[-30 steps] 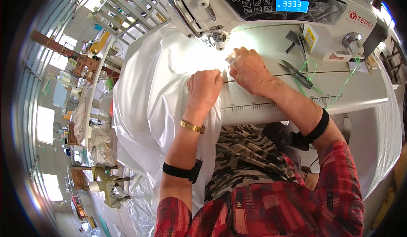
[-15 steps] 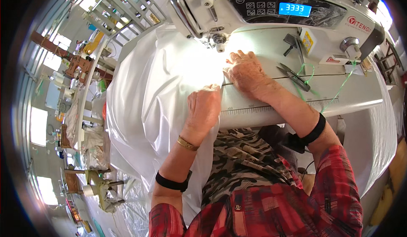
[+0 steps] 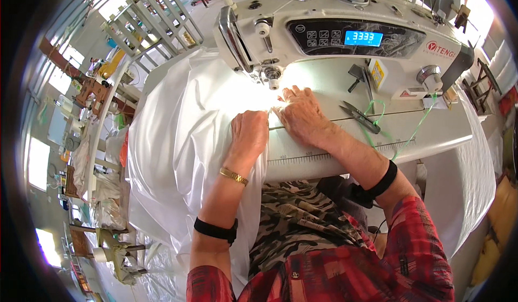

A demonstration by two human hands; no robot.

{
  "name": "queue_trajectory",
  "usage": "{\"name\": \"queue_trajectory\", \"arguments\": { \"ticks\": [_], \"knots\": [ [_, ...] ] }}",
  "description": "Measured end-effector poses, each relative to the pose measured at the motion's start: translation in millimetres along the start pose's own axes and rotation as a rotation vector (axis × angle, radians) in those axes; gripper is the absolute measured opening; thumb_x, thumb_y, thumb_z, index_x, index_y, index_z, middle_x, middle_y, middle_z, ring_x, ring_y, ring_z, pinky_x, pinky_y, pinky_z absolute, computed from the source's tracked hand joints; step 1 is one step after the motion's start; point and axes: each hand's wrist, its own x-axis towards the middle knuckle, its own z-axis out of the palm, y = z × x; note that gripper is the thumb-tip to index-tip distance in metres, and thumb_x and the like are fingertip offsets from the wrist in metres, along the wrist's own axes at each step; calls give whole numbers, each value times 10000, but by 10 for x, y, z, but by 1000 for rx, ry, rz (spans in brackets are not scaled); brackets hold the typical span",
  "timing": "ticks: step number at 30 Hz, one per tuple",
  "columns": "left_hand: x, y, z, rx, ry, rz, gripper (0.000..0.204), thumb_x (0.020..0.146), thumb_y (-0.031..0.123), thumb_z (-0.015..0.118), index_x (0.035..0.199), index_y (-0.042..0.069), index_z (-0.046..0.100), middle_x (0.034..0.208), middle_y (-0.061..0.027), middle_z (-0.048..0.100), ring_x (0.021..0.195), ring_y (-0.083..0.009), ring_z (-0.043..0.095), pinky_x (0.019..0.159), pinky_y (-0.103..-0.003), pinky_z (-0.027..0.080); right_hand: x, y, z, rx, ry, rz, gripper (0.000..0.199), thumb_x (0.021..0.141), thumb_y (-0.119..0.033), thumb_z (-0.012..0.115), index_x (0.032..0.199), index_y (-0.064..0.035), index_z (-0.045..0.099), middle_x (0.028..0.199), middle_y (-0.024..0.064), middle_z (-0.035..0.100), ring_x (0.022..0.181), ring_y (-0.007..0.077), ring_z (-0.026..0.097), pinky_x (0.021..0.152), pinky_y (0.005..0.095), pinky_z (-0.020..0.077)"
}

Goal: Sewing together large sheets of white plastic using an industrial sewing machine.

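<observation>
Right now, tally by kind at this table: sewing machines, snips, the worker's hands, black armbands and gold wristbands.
Sewing machine: 1
Snips: 1
Hands: 2 (left hand, right hand)
Black armbands: 2
Gold wristband: 1
Total: 7

You are facing glare beneath the sewing machine [image 3: 345,13], bleaching your white cloth [image 3: 181,116]; fisheye edges are curving and darkening.

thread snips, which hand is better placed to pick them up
Likely the right hand: it is nearer the thread snips, which lie to its right, while the left hand is farther away, at the white fabric.
</observation>
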Motion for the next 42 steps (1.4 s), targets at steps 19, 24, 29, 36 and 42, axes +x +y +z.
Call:
{"name": "queue_trajectory", "arguments": {
  "ticks": [19, 24, 29, 36, 42],
  "knots": [
    [-255, -557, -854, -479, 282, -93, 195, 909, 169, 579, 848, -2, 654, 857, -173, 677, 809, -360, 657, 738, -452, 515, -95, -23, -253, 28, -54, -47, 326, 950, -237, 531, 1172, -30, 649, 1249, 152, 598, 1136, 297, 529, 1019, 423, 381],
    [-268, -2190, -563, 357, 555, -75, 422, 935, 248, 593, 1299, 40, 536, 1269, -145, 592, 1135, -344, 562, 926, -448, 473, -92, -170, -116, 67, 112, -431, 273, 850, -144, 615, 1108, -58, 639, 1194, 84, 617, 1164, 222, 566, 1010, 362, 452],
    [-404, -2473, 30, 312, 86, -386, 370, 962, 175, 500, 1317, 71, 504, 1252, -154, 598, 1139, -358, 564, 936, -458, 478, -22, -326, -122, 168, 56, -414, 216, 845, -105, 605, 1055, -63, 630, 1105, 78, 623, 1083, 229, 591, 953, 369, 469],
    [-939, -1975, -114, -21, 304, -176, 187, 964, 121, 437, 916, 14, 583, 936, -230, 650, 855, -406, 638, 732, -487, 509, -104, -8, -128, -114, 43, -382, 97, 864, -107, 574, 956, -79, 590, 964, 67, 597, 982, 226, 596, 858, 377, 470],
    [-3669, -4029, -939, 769, 287, -686, 210, 913, 180, 594, 1022, 2, 617, 855, -187, 680, 813, -352, 675, 694, -473, 523, 56, 175, -377, -127, -108, -325, 94, 876, -139, 558, 949, -92, 594, 950, 73, 606, 1020, 234, 596, 895, 434, 434]
  ]
}}
